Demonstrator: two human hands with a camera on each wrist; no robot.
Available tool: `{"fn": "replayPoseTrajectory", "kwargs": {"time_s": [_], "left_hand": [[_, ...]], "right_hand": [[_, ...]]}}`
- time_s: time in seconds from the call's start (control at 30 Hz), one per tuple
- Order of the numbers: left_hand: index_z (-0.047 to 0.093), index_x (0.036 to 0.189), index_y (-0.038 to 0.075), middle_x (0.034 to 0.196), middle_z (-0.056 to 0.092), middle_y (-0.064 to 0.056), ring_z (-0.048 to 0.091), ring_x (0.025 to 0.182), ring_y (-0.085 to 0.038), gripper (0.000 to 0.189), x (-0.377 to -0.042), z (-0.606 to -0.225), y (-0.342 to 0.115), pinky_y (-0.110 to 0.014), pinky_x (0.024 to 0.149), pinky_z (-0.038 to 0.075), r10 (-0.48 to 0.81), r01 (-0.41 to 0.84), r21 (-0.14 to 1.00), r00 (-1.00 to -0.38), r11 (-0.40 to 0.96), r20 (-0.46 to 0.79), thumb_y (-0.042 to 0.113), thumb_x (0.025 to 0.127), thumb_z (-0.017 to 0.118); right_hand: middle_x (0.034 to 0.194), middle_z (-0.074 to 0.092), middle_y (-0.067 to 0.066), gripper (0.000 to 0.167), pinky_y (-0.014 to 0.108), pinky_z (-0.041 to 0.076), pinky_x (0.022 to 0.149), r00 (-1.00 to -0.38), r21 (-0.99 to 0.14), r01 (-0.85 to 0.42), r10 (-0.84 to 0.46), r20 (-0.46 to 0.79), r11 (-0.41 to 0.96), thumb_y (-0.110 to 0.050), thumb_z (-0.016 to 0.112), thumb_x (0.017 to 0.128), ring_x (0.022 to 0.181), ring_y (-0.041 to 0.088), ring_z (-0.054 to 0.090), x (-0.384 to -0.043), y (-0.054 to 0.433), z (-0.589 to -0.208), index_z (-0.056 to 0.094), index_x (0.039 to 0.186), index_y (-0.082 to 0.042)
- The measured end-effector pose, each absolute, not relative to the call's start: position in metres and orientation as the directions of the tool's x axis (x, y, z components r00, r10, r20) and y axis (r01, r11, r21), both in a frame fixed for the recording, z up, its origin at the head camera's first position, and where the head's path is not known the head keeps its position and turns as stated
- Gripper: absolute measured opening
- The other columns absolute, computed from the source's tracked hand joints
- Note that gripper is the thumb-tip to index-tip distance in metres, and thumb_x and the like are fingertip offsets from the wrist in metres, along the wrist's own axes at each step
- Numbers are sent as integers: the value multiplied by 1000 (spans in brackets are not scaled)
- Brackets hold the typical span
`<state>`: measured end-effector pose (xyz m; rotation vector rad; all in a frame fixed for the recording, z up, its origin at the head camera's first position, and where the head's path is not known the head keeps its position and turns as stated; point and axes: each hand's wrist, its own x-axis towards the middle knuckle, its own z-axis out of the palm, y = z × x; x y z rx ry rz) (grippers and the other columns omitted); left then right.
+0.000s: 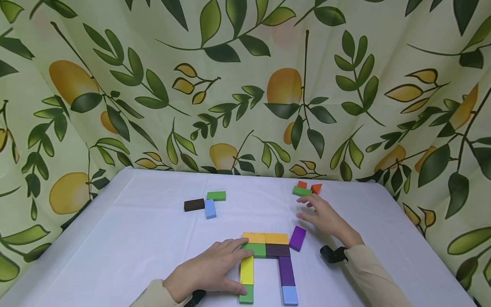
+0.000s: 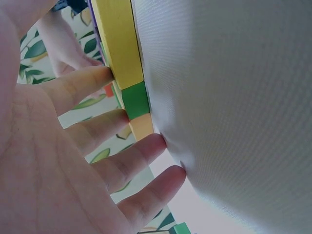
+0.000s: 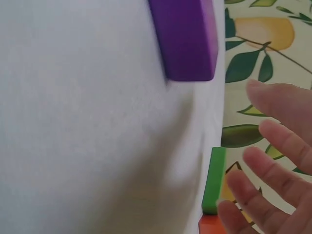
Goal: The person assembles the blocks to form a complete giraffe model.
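Observation:
On the white table, several flat blocks form an arch outline. Two orange-yellow blocks (image 1: pixel 276 238) lie along its far side, above a green block (image 1: pixel 259 250) and a dark brown block (image 1: pixel 278 250). Its left leg is a yellow block (image 1: pixel 246 271) and a green block (image 1: pixel 249 295); its right leg is a purple block (image 1: pixel 286 271) and a light blue block (image 1: pixel 290 295). My left hand (image 1: pixel 211 265) rests along the left side, fingers spread and touching the blocks. Holding nothing, my right hand (image 1: pixel 326 216) hovers between a loose purple block (image 1: pixel 297 238) and a far green block (image 1: pixel 302 191).
An orange-red block (image 1: pixel 302 184) and an orange-red triangle (image 1: pixel 316 188) lie beside the far green block. Left of centre are another green block (image 1: pixel 216 196), a black block (image 1: pixel 194 205) and a light blue block (image 1: pixel 210 209). A leaf-patterned curtain (image 1: pixel 245 85) hangs behind the table.

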<state>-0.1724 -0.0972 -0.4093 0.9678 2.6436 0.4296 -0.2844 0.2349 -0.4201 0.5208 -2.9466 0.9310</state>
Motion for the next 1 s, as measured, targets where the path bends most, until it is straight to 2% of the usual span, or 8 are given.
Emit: {"fn": "replayPoseTrajectory", "kwargs": {"time_s": [0.2,0.4,0.63,1.0], "left_hand": [[49,143,29,159,36,-3,38,143,-23,75,-172,-408,-97,-50,111,39,660,571,373,-731,731,-174,61,80,72],[49,144,30,159,35,-3,38,143,-23,75,-172,-408,-97,-50,111,39,662,572,375,-729,729,-175,62,80,72],[49,144,30,159,35,-3,38,143,-23,75,-172,-410,-97,-49,111,39,662,574,372,-730,729,-172,62,80,71],[48,144,31,159,35,-3,37,144,-23,75,-172,-409,-97,-51,111,39,657,567,374,-731,734,-183,63,80,71]], "right_hand": [[129,59,19,44,56,51,95,-940,-547,-331,-316,126,769,-20,72,90,116,39,56,-295,236,-419,60,129,-3],[123,59,21,42,55,50,92,-937,-531,-346,-312,157,773,-18,71,91,109,38,57,-308,236,-417,61,128,-1],[134,54,26,43,59,45,102,-944,-543,-328,-296,149,773,-15,70,92,119,42,54,-319,240,-418,59,130,1],[137,54,31,39,60,39,108,-933,-549,-356,-325,157,756,-3,63,93,128,47,50,-325,241,-426,58,130,5]]}}
